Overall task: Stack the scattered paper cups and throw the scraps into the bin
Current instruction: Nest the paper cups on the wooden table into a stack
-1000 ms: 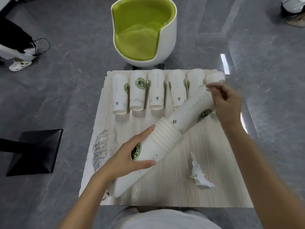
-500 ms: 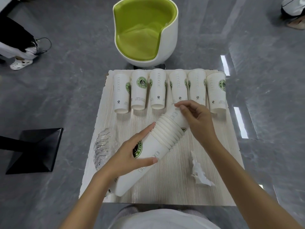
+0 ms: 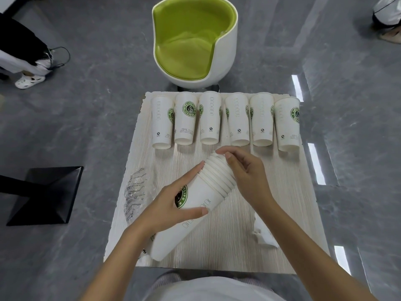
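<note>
Pale wood table (image 3: 217,253) on grey floor (image 3: 86,127); green chair (image 3: 193,40) far. Six cups (image 3: 223,120) far row, scrap (image 3: 263,235) near right. Left hand (image 3: 173,205) grips cup stack (image 3: 195,205); right hand (image 3: 247,174) cups its rims.

Far edge of tabletop (image 3: 217,246): closed off by a row of six cups (image 3: 225,120) lying side by side. Centre: diagonal cup stack (image 3: 195,209), both hands on it. Left edge holds crumpled plastic wrap (image 3: 137,192), right side a paper scrap (image 3: 263,233); bare wood lies between stack and scrap.
</note>
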Available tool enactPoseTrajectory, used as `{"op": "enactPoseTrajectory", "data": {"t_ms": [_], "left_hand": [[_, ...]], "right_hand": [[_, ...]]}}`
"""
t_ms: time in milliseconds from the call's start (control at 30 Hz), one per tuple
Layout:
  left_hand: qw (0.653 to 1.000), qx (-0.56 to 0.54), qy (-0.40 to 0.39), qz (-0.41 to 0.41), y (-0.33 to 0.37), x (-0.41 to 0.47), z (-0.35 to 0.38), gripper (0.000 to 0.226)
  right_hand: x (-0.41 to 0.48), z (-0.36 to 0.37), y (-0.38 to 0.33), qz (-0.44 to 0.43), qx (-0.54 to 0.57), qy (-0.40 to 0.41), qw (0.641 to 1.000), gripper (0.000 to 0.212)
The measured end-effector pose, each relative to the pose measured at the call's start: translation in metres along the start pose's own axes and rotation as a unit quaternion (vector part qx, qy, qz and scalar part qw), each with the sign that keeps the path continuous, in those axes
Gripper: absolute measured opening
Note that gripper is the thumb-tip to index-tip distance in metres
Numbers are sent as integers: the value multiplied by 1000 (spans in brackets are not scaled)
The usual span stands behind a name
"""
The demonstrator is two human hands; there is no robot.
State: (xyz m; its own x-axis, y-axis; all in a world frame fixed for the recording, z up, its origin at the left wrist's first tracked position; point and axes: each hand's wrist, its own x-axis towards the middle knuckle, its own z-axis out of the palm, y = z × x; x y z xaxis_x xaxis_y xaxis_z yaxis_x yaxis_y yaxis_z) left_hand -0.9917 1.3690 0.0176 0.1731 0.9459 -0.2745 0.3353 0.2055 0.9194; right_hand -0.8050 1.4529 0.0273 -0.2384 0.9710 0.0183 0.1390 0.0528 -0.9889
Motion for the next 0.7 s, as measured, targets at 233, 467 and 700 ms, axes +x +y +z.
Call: {"op": "enactPoseTrajectory", "data": {"t_ms": [233,467,700], "left_hand": [[1000,-15,3,-4,-1,-1,-8,91],[999,-25,33,-9,-4,-4,-21,91],[997,-30,76,-15,-9,-4,-39,91]], "right_hand": [[4,10,-3,7,-9,1,1000,24],[21,20,-8,2,-4,-47,999,18],[57,30,-4,-1,-33,-40,999,16]]}}
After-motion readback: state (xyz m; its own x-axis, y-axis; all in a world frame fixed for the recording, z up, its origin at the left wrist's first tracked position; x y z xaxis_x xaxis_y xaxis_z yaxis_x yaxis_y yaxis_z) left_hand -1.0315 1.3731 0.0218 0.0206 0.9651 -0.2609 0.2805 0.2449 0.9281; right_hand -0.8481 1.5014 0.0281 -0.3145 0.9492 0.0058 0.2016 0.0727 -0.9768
